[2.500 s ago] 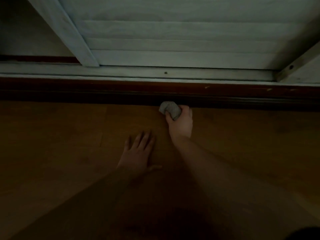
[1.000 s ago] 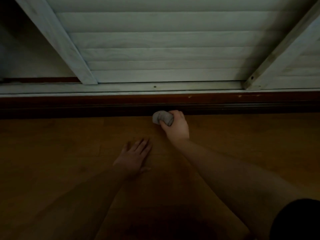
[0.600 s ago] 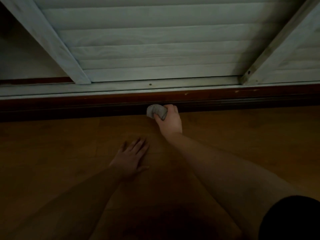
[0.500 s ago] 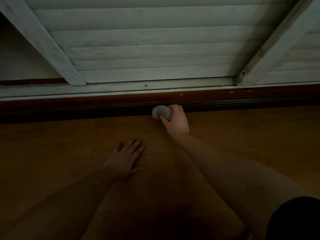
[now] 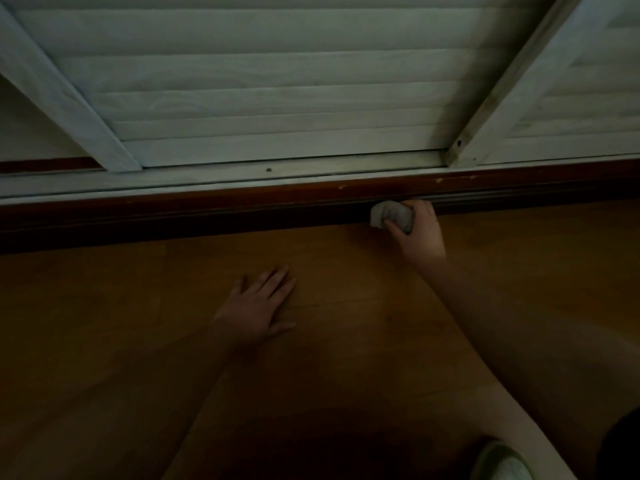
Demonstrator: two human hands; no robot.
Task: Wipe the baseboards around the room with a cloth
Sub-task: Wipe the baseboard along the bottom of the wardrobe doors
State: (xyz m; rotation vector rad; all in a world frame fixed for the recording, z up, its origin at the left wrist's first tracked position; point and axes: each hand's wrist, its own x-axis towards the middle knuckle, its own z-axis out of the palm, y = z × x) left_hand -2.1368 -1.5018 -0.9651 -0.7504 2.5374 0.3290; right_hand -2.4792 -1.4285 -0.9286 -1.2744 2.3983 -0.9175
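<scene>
Small grey wadded cloth [image 5: 389, 216]: soft, light, bunched in closed right hand [image 5: 417, 233] against dark reddish wooden baseboard [image 5: 207, 209]; left hand [image 5: 254, 308] flat, empty on brown wooden floor [image 5: 346, 341]

Count: 2 hands, left [image 5: 256, 306] and right [image 5: 419, 233]; 1 cloth [image 5: 389, 216]; 1 baseboard [image 5: 207, 213]; 2 white uprights [image 5: 62, 95]; 1 shoe toe [image 5: 502, 462].

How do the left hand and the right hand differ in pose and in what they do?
The left hand lies flat and open on the wooden floor; the right hand is closed on a bunched grey cloth. The left hand is away from the dark baseboard; the right hand presses the cloth against it. Both are bare.
</scene>
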